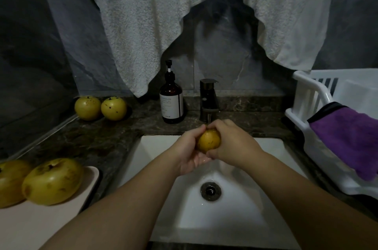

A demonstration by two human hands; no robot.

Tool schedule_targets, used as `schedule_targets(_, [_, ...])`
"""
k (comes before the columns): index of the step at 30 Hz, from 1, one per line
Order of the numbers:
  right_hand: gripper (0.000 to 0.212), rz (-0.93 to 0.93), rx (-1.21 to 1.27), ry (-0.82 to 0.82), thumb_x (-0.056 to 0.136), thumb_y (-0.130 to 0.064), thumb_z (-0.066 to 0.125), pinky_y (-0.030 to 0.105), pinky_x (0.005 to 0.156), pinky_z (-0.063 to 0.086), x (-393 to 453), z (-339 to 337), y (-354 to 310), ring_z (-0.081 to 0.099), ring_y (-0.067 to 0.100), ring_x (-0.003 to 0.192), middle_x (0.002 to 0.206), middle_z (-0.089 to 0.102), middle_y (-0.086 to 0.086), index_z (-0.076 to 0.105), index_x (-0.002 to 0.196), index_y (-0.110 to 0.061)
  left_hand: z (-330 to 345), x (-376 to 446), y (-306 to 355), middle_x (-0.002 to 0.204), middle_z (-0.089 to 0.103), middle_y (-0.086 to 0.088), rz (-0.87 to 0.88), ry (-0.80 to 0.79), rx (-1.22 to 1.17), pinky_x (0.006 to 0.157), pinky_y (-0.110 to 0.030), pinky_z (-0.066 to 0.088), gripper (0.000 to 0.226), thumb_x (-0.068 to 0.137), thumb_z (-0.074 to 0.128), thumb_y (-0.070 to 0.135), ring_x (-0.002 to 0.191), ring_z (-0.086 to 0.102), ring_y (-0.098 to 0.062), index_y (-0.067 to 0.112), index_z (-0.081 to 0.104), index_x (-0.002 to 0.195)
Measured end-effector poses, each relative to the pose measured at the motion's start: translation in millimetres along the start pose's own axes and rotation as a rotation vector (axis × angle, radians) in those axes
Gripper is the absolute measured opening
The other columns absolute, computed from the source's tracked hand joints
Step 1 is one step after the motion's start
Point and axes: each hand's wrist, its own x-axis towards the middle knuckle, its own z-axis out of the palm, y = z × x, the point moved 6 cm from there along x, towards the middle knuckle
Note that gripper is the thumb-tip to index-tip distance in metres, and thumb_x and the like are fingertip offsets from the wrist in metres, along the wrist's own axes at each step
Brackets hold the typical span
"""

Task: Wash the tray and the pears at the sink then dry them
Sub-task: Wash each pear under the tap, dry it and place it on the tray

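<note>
Two pears on tray, two hands gripping one pear, two pears on counter

Pears: five counted. One pear is held between two hands, the left hand and the right hand, over the sink. Two pears sit side by side on the counter at the back left. Two further pears rest on the tray at the lower left.

Trays: one tray.

Sinks: one sink, with one drain.

Taps: one tap.

Pump bottles: one brown bottle.

Racks: one white rack.

Cloths: one purple cloth draped over the rack; one white towel hanging above.
</note>
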Motion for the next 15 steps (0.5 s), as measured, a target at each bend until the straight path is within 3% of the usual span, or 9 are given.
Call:
schedule_targets(4, [0.078, 0.022, -0.026, 0.007, 0.068, -0.049, 0.085, 0.036, 0.077, 0.051, 0.0, -0.3, -2.7, 0.056, 0.014, 0.103, 0.130, 0.046, -0.014, 0.039, 0.131, -0.044, 1.2, 1.3, 2.2, 0.114, 0.072, -0.022, 0.048, 0.036, 0.005, 0.086, -0.041, 0.062, 0.045, 0.101, 0.062, 0.037, 0.093, 0.076, -0.030, 0.005, 0.061, 0.134])
schedule_targets(6, [0.081, -0.003, -0.013, 0.002, 0.068, -0.050, 0.085, 0.035, 0.080, 0.050, 0.2, 1.3, -6.3, 0.057, 0.014, 0.108, 0.132, 0.049, -0.014, 0.041, 0.136, -0.044, -1.1, 2.1, -0.3, 0.115, 0.073, -0.020, 0.023, 0.042, 0.026, 0.090, -0.043, 0.060, 0.051, 0.100, 0.062, 0.046, 0.098, 0.074, -0.031, 0.008, 0.062, 0.134])
schedule_targets(7, [0.079, -0.022, -0.003, -0.001, 0.068, -0.049, 0.085, 0.034, 0.081, 0.049, 0.1, 1.6, -6.8, 0.057, 0.014, 0.108, 0.133, 0.049, -0.014, 0.043, 0.135, -0.044, -3.1, 2.5, -2.2, 0.115, 0.074, -0.019, -0.004, 0.046, 0.056, 0.089, -0.044, 0.062, 0.056, 0.098, 0.062, 0.053, 0.099, 0.074, -0.031, 0.009, 0.063, 0.132])
schedule_targets(9, [0.074, -0.048, 0.039, -0.035, 0.069, -0.043, 0.087, 0.030, 0.080, 0.048, -0.2, 4.1, -3.0, 0.055, 0.011, 0.106, 0.133, 0.048, -0.015, 0.045, 0.130, -0.043, -10.5, 2.6, -3.9, 0.114, 0.072, -0.018, -0.049, 0.092, 0.120, 0.072, -0.039, 0.065, 0.061, 0.094, 0.061, 0.063, 0.086, 0.076, -0.030, 0.012, 0.064, 0.128])
schedule_targets(10, [0.072, -0.054, 0.075, -0.066, 0.069, -0.040, 0.088, 0.026, 0.079, 0.048, -0.5, 6.5, 0.4, 0.053, 0.009, 0.105, 0.133, 0.045, -0.015, 0.044, 0.126, -0.043, -14.0, 2.7, -3.4, 0.115, 0.069, -0.017, -0.046, 0.122, 0.142, 0.065, -0.035, 0.063, 0.058, 0.094, 0.063, 0.060, 0.081, 0.075, -0.028, 0.013, 0.063, 0.128])
schedule_targets(12, [0.070, -0.062, 0.132, -0.117, 0.072, -0.034, 0.088, 0.020, 0.077, 0.045, -1.6, 10.2, 5.2, 0.051, 0.007, 0.105, 0.135, 0.041, -0.013, 0.040, 0.122, -0.045, -15.7, 3.2, -0.5, 0.121, 0.064, -0.018, -0.006, 0.144, 0.136, 0.065, -0.035, 0.063, 0.047, 0.095, 0.067, 0.048, 0.089, 0.073, -0.028, 0.013, 0.064, 0.127])
schedule_targets(15, [0.079, -0.062, 0.079, -0.067, 0.072, -0.046, 0.085, 0.030, 0.087, 0.049, 0.4, 8.1, 6.1, 0.050, 0.012, 0.112, 0.136, 0.037, -0.012, 0.037, 0.134, -0.049, -10.3, 3.9, 4.3, 0.119, 0.068, -0.023, 0.049, 0.114, 0.005, 0.071, -0.042, 0.065, 0.037, 0.099, 0.067, 0.036, 0.098, 0.076, -0.035, 0.009, 0.064, 0.124])
